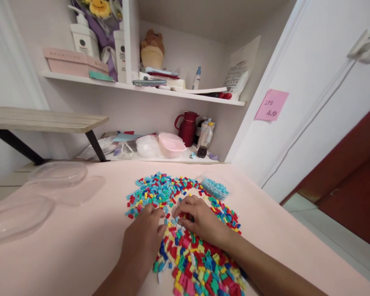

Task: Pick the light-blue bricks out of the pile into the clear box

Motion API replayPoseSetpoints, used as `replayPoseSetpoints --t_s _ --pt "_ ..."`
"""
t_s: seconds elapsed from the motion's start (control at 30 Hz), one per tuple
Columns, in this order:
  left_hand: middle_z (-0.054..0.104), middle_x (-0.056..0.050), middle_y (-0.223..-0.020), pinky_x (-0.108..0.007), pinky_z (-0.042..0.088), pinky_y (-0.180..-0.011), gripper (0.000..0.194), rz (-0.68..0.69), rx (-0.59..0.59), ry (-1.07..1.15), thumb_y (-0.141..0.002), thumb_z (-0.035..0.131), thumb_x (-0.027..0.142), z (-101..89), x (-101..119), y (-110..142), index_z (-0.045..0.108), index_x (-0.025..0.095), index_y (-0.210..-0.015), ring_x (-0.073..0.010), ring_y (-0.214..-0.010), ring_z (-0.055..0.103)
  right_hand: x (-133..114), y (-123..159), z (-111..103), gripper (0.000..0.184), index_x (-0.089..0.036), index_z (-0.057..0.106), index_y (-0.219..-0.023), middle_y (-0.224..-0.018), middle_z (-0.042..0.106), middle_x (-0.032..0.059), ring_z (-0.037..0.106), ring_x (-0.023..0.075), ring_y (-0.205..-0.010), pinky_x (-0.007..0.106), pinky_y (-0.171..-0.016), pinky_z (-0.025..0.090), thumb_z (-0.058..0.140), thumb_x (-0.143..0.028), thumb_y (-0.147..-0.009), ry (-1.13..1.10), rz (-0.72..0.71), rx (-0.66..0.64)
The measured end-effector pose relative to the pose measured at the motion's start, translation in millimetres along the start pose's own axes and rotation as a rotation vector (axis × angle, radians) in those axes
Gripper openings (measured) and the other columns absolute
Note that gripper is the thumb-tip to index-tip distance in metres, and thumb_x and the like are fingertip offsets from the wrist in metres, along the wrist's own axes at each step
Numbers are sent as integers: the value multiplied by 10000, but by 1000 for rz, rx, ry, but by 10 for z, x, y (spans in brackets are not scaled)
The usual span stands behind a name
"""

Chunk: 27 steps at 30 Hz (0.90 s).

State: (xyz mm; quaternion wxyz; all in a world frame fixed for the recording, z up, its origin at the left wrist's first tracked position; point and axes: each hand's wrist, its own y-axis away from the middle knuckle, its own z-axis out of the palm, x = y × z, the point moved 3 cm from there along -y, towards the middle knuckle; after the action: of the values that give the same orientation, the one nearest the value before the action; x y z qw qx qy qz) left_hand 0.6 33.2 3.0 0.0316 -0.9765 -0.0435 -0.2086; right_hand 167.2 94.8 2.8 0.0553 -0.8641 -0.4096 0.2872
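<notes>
A wide heap of small coloured bricks (160, 191), red, blue, yellow, teal and pink, lies spread on the pale pink table (80, 242). My left hand (144, 234) rests on the heap with its fingers curled and pinched on small bricks near the middle. My right hand (200, 220) lies beside it, fingers bent down onto the bricks, fingertips almost meeting the left hand's. What each pinch holds is too small to name. A small clear tub (216, 188) with only light blue bricks stands just beyond the heap at the right.
Several clear plastic lids and trays (58, 172) lie at the table's left. Behind are a wooden bench (43, 119), shelves with bottles, a dark red jug (187, 128) and a pink bowl (171, 144). A white door with a pink note (271, 105) stands right.
</notes>
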Motion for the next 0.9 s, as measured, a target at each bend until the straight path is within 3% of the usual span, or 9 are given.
replayPoseSetpoints --t_s 0.23,0.53,0.73,0.9 --pt "607 -11 -1109 -252 383 -650 265 42 -17 -14 -855 458 200 -13 26 17 649 302 -1007 -166 -966 608 -32 -6 2 171 -242 641 -871 -912 670 -3 582 184 -934 322 -858 419 673 -105 -776 -55 7 25" --pt "613 -4 -1118 -258 382 -663 219 29 5 18 -860 467 239 30 -13 -25 635 296 -989 -164 -963 616 -28 -8 -119 64 -219 650 -830 -928 690 14 611 176 -909 294 -812 465 685 -174 -801 -301 77 89" --pt "628 24 -1076 -246 361 -638 193 -14 19 7 -890 443 270 45 -33 -64 628 304 -935 -148 -902 623 131 -9 -325 64 -210 664 -792 -905 691 21 615 191 -900 306 -828 447 670 -272 -809 -310 169 180" --pt "627 23 -1074 -253 365 -651 253 -39 10 5 -923 368 267 23 -24 -78 619 294 -931 -153 -899 623 376 52 -644 114 -222 676 -831 -905 690 22 608 208 -891 330 -832 437 626 -324 -822 -179 274 372"
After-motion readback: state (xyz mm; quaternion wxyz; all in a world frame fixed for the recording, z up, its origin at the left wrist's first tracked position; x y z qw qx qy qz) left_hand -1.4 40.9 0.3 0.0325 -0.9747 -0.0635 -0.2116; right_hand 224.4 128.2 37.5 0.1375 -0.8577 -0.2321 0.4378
